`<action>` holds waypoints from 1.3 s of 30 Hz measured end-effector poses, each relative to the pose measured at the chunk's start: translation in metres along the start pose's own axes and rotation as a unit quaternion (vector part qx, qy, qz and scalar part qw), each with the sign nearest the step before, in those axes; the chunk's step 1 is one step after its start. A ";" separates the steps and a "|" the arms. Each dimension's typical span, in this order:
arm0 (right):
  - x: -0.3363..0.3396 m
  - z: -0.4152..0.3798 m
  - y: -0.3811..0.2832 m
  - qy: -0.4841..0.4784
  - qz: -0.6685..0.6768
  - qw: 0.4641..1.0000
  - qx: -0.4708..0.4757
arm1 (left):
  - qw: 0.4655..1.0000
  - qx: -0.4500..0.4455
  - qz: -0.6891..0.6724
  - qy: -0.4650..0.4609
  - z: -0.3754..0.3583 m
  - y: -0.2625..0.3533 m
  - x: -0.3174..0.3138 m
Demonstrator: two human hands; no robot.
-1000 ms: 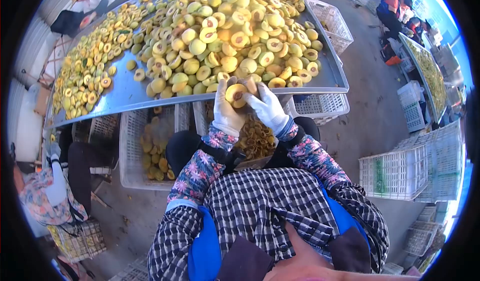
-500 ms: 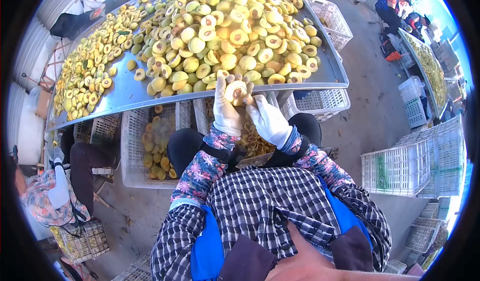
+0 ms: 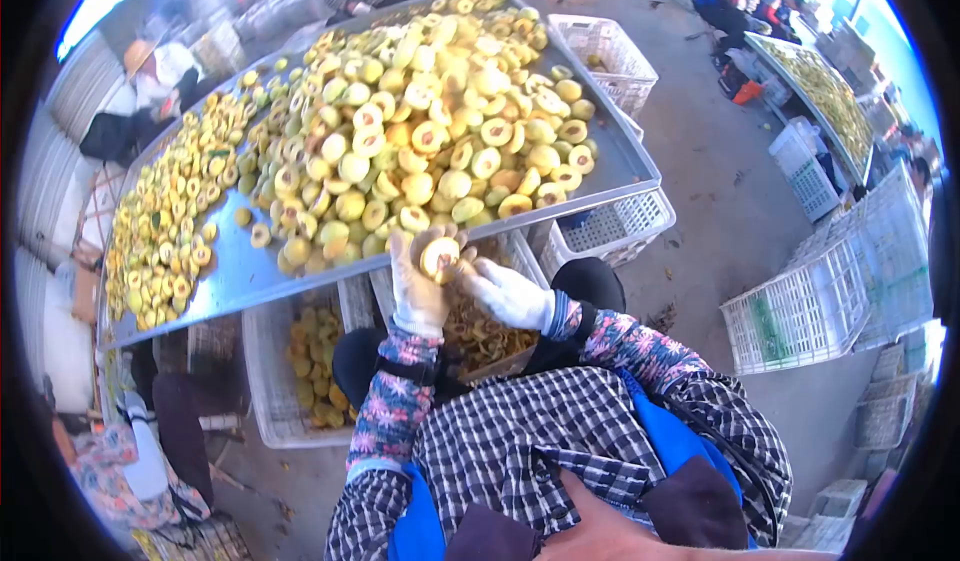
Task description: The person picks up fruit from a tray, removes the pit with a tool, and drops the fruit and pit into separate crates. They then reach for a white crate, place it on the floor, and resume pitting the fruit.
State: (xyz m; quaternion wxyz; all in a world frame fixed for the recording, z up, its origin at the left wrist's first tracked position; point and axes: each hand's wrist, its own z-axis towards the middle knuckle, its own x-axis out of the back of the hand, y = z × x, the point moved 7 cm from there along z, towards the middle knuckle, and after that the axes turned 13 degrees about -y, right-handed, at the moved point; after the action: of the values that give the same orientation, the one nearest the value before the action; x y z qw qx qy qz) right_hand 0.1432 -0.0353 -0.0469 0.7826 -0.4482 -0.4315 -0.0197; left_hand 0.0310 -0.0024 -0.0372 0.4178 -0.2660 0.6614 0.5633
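Note:
My left hand (image 3: 418, 286), in a stained white glove, is closed around a halved stone fruit (image 3: 439, 258), yellow like a peach or apricot, its cut face and brown centre turned up. My right hand (image 3: 508, 291), in a whiter glove, meets the fruit's right edge with fingers pinched together; whatever is between them is too blurred to make out. Both hands are just below the near rim of a metal table (image 3: 330, 279). A large heap of halved fruit (image 3: 420, 151) covers much of it. Beneath my hands, a crate holds brownish-yellow scraps (image 3: 490, 339).
A white crate (image 3: 262, 401) with fruit stands under the table, left of my knees. Other crates (image 3: 610, 236) stand at the table's right end, and stacked crates (image 3: 800, 306) farther right. Co-workers sit at the left (image 3: 130, 461) and far left; others are beside a second table (image 3: 820, 101).
The view has shifted and tilted, so the table and hands appear lower and farther left. The fruit half stays in my left hand, with my right fingers still at its edge.

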 end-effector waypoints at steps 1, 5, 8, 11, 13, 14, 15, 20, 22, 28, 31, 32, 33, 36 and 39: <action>0.006 0.004 -0.020 0.019 -0.104 0.994 0.035 | 1.000 -0.005 0.017 0.019 -0.002 0.002 0.001; 0.006 0.004 -0.011 -0.019 0.074 0.984 -0.162 | 0.994 -0.023 0.086 0.069 0.000 -0.004 0.012; -0.009 0.006 0.004 -0.014 0.216 0.961 -0.174 | 0.985 -0.087 0.121 0.093 -0.002 0.002 0.006; -0.006 0.006 0.009 -0.052 0.241 0.954 -0.171 | 0.987 -0.081 0.125 0.064 0.005 -0.002 0.013; 0.010 0.006 0.007 -0.064 0.181 0.969 -0.156 | 0.989 -0.057 0.134 0.038 0.013 0.002 0.013; 0.013 0.005 0.009 -0.058 0.145 0.975 -0.159 | 0.984 -0.019 0.172 0.030 0.017 0.002 0.014; 0.014 0.003 0.009 -0.052 0.110 0.979 -0.162 | 0.977 0.020 0.210 0.023 0.020 -0.001 0.013; -0.006 -0.002 0.006 -0.071 0.498 0.830 -0.239 | 0.989 -0.065 0.118 0.068 0.023 -0.008 0.006; -0.004 0.000 0.011 -0.076 0.459 0.856 -0.228 | 0.989 -0.051 0.130 0.040 0.028 -0.011 0.012; -0.013 0.001 0.043 -0.105 0.604 0.778 -0.135 | 0.913 -0.061 0.396 -0.079 0.028 -0.006 -0.020; 0.000 0.010 0.044 -0.049 0.392 0.917 -0.049 | 0.980 -0.018 0.198 0.011 0.057 -0.028 0.025; 0.009 0.005 0.038 -0.080 0.346 0.918 -0.176 | 0.982 -0.029 0.182 0.032 0.059 -0.030 0.011; 0.014 0.004 0.039 -0.101 0.330 0.920 -0.184 | 0.983 -0.034 0.171 0.065 0.052 -0.028 0.005; 0.002 -0.002 0.027 0.000 -0.302 0.953 -0.014 | 0.951 -0.043 0.303 -0.036 0.061 -0.020 -0.013; 0.033 0.006 0.028 0.019 -0.136 0.990 -0.005 | 0.932 0.077 0.352 -0.023 0.061 -0.022 -0.013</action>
State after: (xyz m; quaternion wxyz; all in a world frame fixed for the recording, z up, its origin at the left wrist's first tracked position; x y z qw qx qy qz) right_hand 0.1719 -0.0024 -0.0423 0.7785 -0.3889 -0.4732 -0.1370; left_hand 0.0716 0.0500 -0.0385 0.2272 0.0303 0.7441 0.6275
